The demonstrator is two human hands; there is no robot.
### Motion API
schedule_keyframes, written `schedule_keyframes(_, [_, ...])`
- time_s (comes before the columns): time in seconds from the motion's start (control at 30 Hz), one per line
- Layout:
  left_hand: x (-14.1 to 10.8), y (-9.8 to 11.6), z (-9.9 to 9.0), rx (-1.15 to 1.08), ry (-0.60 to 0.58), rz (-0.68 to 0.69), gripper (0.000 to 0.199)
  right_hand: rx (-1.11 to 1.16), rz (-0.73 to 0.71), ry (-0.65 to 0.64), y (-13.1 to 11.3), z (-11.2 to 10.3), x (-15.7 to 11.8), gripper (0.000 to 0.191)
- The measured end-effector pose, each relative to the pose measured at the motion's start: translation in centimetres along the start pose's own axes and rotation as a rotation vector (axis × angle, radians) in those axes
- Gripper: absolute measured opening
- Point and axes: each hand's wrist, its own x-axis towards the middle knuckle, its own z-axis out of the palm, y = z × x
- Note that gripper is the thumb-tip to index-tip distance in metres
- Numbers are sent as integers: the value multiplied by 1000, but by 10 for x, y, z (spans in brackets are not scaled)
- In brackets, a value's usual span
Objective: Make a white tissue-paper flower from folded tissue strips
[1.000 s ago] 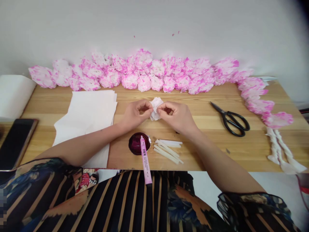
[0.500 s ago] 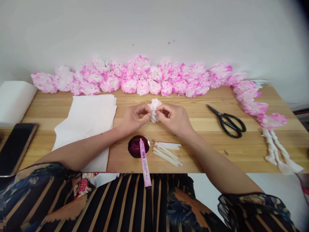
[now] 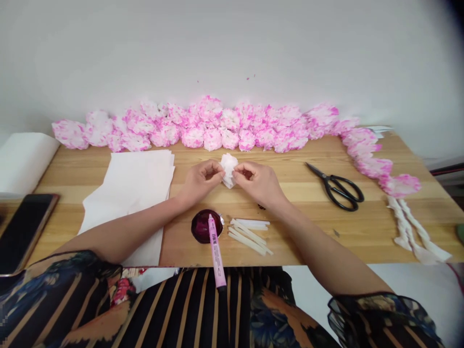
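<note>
A small white tissue paper flower [image 3: 228,170] is held between my two hands over the middle of the table. My left hand [image 3: 204,178] pinches its left edge between thumb and fingertips. On the opposite edge, my right hand [image 3: 258,180] pinches the ruffled paper in the same way. Below the hands, a pink marker [image 3: 216,256] leans across a dark round dish [image 3: 200,227] with deep red inside. Several pale thin sticks [image 3: 250,235] lie beside the dish.
Pink-tipped paper flowers [image 3: 212,139] line the back and curve down the right side, ending in twisted white stems [image 3: 406,227]. White paper sheets [image 3: 134,183], a phone [image 3: 25,229] and a tissue roll [image 3: 25,162] lie left. Black-handled scissors [image 3: 339,188] lie right.
The camera view has tilted slightly, so everything sits a little lower in the picture. Both hands keep pinching the white paper flower, with only small finger movement.
</note>
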Motion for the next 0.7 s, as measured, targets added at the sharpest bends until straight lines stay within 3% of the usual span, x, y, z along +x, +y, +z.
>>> schedule_keyframes(0.23, [-6, 8, 1, 52, -76, 100, 17, 10, -85, 51, -4, 0, -2, 13])
schedule_keyframes(0.43, [-4, 3, 3, -32, -11, 30, 26, 24, -114, 75, -4, 4, -4, 15])
schedule_keyframes(0.6, [-1, -1, 2, -26, -14, 31, 16, -39, -114, 79, -7, 4, -6, 15])
schedule_keyframes(0.7, [0, 2, 2, -54, -2, -1, 17, 42, -72, 83, -2, 5, -2, 15])
